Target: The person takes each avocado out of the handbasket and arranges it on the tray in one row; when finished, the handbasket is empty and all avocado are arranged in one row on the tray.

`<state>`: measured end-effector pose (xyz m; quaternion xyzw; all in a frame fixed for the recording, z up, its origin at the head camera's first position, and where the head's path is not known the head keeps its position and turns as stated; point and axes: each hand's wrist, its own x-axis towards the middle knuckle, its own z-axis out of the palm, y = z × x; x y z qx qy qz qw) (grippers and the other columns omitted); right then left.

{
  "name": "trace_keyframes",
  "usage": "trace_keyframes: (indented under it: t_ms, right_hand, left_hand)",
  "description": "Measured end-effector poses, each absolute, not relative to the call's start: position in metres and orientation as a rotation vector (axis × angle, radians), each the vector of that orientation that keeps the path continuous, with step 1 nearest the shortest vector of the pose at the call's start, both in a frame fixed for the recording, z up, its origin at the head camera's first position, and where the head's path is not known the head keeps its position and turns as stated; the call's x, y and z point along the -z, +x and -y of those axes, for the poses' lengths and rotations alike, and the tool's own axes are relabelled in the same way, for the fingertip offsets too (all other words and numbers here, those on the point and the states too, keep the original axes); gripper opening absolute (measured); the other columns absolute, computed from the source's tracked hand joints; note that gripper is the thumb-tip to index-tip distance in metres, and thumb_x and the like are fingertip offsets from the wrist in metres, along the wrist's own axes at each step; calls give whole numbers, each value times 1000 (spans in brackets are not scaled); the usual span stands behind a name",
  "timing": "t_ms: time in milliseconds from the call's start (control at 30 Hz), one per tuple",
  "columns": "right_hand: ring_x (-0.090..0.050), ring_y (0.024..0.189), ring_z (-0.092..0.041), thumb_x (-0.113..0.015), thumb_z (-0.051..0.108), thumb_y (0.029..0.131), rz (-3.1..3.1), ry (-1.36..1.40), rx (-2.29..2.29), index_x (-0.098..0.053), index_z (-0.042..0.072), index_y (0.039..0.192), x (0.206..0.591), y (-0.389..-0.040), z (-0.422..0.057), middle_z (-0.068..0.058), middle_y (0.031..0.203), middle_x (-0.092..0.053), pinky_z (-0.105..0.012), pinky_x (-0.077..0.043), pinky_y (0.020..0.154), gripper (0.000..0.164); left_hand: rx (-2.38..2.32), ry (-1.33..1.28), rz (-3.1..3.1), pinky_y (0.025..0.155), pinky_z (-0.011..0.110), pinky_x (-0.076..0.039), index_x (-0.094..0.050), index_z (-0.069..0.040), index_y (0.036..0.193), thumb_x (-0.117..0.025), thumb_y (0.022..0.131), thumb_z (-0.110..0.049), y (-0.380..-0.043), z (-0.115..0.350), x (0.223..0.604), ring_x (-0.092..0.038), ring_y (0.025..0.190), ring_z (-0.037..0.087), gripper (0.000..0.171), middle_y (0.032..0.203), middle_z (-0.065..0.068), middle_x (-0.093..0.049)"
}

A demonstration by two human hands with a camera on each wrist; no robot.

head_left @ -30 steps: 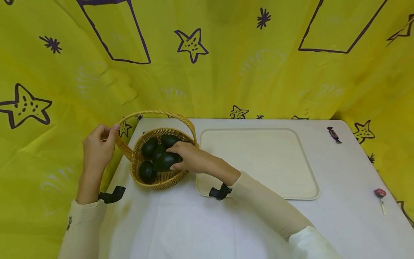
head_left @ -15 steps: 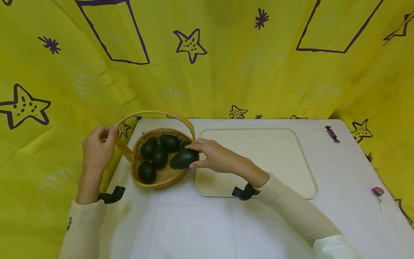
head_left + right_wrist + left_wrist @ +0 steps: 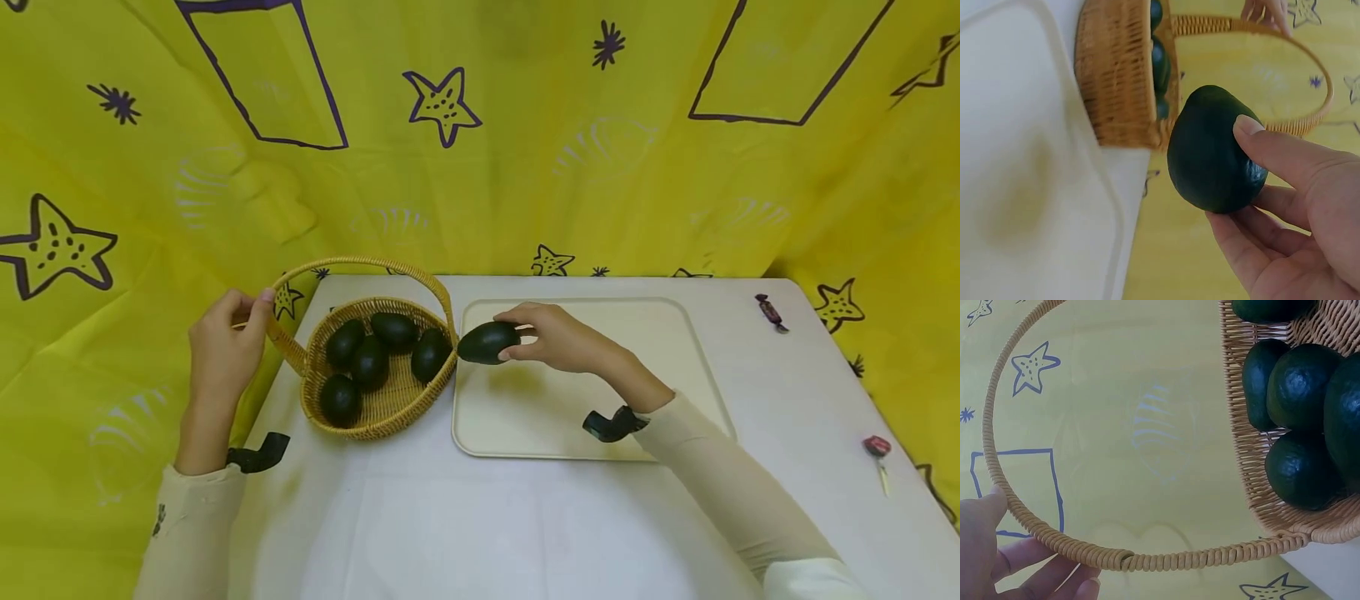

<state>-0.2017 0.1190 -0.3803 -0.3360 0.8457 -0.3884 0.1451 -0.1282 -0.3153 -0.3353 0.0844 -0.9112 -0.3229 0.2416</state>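
Observation:
A wicker basket stands at the left of the table with several dark green avocados inside. My left hand grips the basket's arched handle on its left side, thumb on top and fingers beneath in the left wrist view. Between thumb and fingers, my right hand pinches one avocado by its end. That avocado is held above the left part of the cream tray, just right of the basket rim, its shadow falling on the tray below.
On the right of the white-covered table lie a wrapped candy and, nearer, a lollipop. A yellow patterned cloth hangs behind the table and at its sides.
My right hand has lifted an avocado out of the basket and carried it right, over the tray. The left hand has stayed on the handle.

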Motion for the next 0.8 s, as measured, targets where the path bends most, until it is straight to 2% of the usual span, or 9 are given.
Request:
trace_keyframes:
  t_ms: [133, 333, 600, 800]
  right_hand:
    - [-64, 130, -37, -80, 19, 97, -2439, -885, 1159, -59, -3, 145, 388, -213, -130, -20, 143, -62, -48, -54, 107, 57]
    - [-59, 135, -42, -78, 20, 98, -2487, -799, 1162, -56, -5, 148, 403, -233, -137, -25, 148, -57, -53, -51, 110, 60]
    - [-57, 138, -39, -76, 22, 100, -2538, -747, 1119, -55, -4, 149, 427, -258, -127, -23, 149, -58, -52, -48, 113, 59]
    - [-60, 134, -39, -76, 23, 99, -2527, -695, 1127, -54, -6, 149, 437, -261, -119, -25, 148, -58, -52, -50, 110, 61]
  left_hand:
    - [876, 237, 2493, 75, 7, -41, -69, 1, 101, -56, 108, -46, -128, 314, 334, -70, 105, 31, 50, 113, 19, -76]
    - [886, 239, 2501, 76, 8, -41, -68, 2, 102, -55, 109, -48, -127, 314, 334, -70, 109, 38, 52, 113, 21, -75]
    - [875, 243, 2499, 76, 8, -42, -69, 0, 101, -55, 108, -49, -128, 317, 335, -70, 107, 35, 51, 111, 20, -75]
    - [887, 239, 2503, 76, 8, -43, -69, -1, 101, -54, 108, -50, -128, 317, 335, -70, 108, 34, 52, 111, 19, -75]
